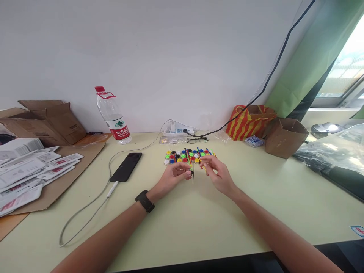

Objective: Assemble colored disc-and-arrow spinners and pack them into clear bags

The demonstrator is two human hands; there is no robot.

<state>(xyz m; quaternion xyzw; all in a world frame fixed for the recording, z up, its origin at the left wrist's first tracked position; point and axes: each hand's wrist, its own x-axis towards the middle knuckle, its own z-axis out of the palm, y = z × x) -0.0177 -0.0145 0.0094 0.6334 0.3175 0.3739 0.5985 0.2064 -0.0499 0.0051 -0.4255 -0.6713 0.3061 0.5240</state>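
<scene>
My left hand (174, 175), with a black watch on the wrist, is closed around a thin black paintbrush (193, 175) that hangs downward from its fingertips. My right hand (217, 172) pinches a bundle of thin coloured brushes (202, 161) near their lower ends. Both hands hover close together just above the pale yellow table (199, 223). Right behind them lies a set of small paint pots (182, 155) with lids in several colours.
A black phone (126, 167) on a white cable lies to the left, a water bottle (112, 115) behind it. Cardboard boxes (48, 119) and white packets (25, 170) fill the far left. Power strip (178, 131), glasses (197, 140), striped bag (247, 121) and a brown box (284, 136) stand at the back.
</scene>
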